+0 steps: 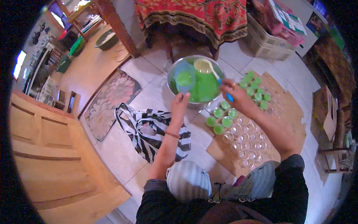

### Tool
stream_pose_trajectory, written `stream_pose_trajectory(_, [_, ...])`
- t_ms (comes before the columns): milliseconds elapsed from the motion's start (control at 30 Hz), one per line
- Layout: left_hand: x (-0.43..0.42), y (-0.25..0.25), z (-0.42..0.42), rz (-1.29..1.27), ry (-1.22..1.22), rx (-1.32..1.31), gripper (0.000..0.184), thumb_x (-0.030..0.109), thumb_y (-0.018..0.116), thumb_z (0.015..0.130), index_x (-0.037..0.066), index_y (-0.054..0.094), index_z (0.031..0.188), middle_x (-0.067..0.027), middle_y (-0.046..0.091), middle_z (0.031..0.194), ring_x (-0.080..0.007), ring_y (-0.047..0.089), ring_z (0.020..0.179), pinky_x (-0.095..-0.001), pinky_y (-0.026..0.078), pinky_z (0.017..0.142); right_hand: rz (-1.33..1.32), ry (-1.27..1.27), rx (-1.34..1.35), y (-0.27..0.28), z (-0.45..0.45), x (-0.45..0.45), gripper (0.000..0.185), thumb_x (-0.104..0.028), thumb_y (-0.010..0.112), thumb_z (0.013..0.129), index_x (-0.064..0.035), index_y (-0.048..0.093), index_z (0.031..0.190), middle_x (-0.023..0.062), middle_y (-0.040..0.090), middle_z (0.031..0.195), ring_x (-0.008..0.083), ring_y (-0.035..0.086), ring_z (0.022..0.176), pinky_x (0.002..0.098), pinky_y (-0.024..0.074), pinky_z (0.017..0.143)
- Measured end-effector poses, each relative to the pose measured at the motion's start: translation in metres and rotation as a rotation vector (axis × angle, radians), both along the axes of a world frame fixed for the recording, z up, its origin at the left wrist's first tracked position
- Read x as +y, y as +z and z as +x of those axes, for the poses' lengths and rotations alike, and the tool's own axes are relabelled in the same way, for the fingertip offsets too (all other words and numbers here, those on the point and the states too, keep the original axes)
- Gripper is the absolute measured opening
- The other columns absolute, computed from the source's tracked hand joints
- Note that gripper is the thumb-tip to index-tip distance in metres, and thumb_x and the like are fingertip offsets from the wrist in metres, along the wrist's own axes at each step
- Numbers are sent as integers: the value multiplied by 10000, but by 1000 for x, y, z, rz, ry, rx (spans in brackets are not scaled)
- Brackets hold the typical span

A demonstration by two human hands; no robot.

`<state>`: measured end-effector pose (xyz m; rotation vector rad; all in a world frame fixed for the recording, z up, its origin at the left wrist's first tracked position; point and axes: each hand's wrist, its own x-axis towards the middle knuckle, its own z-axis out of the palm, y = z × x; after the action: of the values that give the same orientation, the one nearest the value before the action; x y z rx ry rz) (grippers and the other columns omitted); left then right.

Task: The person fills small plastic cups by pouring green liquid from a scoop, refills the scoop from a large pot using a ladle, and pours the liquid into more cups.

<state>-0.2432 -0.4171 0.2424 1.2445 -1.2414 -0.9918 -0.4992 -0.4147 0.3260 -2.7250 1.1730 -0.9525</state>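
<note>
A wide metal basin [172,84] of bright green liquid [207,87] stands on the tiled floor in front of me. My left hand [180,104] is closed on a translucent bluish jug [182,68], held over the basin, with green liquid showing in it. In my right hand [237,96] is the blue grip of a pale ladle [203,66], its bowl above the liquid beside the jug. Several small clear cups filled with green [219,129] stand right of the basin. Nearer my knees are several clear cups without green [244,138].
Flattened cardboard [220,149] lies under the cups. A black-and-white striped cloth [143,123] and a floral mat [112,97] lie to the left, near a wooden door [56,160]. A table with a red cloth [194,16] and a crate [266,43] stand beyond.
</note>
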Motion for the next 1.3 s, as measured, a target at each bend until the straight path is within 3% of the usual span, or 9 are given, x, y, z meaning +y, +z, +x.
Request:
stream_pose_trajectory(267, [11,25,-7,70,21,101,319,247,595,860,36,440,678,55,361,648,-53,308,611,-235,272,518,206,118,365,-68,13,9,426,49,582,649,-61,544,1059,213,493,1171,366,543,1020,396,483,819])
stream_pose_trajectory(367, [14,37,-12,94,26,57,319,250,595,859,36,438,682,52,360,646,-55,309,609,-240,278,518,128,164,283,-81,18,8,427,66,549,662,-62,552,1069,203,515,1152,366,545,1008,399,482,814])
stream_pose_trajectory(467, [16,42,-18,75,-22,174,283,243,586,867,37,466,713,51,373,662,-52,319,623,-230,284,535,288,87,140,-63,27,11,393,51,530,677,-41,565,1058,198,537,1130,375,546,988,413,477,814])
stream_pose_trajectory(500, [19,50,-22,80,-17,167,265,239,585,869,35,487,731,52,382,672,-50,324,628,-225,285,541,219,69,30,-50,32,15,331,1,537,734,-36,586,1060,183,562,1074,316,587,903,369,487,773])
stream_pose_trajectory(633, [22,59,-37,79,-87,279,204,225,577,877,22,576,855,51,437,716,-46,349,641,-211,288,556,700,-13,-551,-17,47,12,257,-184,526,894,-18,596,1078,66,603,906,145,584,766,250,475,666])
stream_pose_trajectory(867, [42,87,-65,193,-215,401,247,222,559,896,20,594,1032,3,584,900,-61,513,827,-207,425,728,1321,121,-1279,11,65,17,311,-339,513,906,-59,592,1016,31,590,917,140,555,794,300,467,660])
stream_pose_trajectory(967, [49,82,-77,122,-233,334,276,216,547,903,25,576,1100,-19,592,989,-89,543,903,-223,440,777,1368,66,-1304,14,62,29,336,-370,535,887,-70,575,1032,34,588,940,156,550,847,334,460,702])
stream_pose_trajectory(1100, [47,58,-84,46,-444,315,258,220,541,906,24,552,1072,18,539,917,-62,489,838,-231,413,730,1295,-9,-1333,26,50,49,281,-332,568,875,-65,574,962,42,589,881,146,561,783,308,463,668])
stream_pose_trajectory(1300, [77,114,-112,198,-492,173,193,175,538,904,3,605,963,13,563,885,-63,508,768,-199,414,658,1172,-60,-1444,34,11,81,214,-273,577,878,-62,566,907,31,593,828,133,576,734,287,478,657])
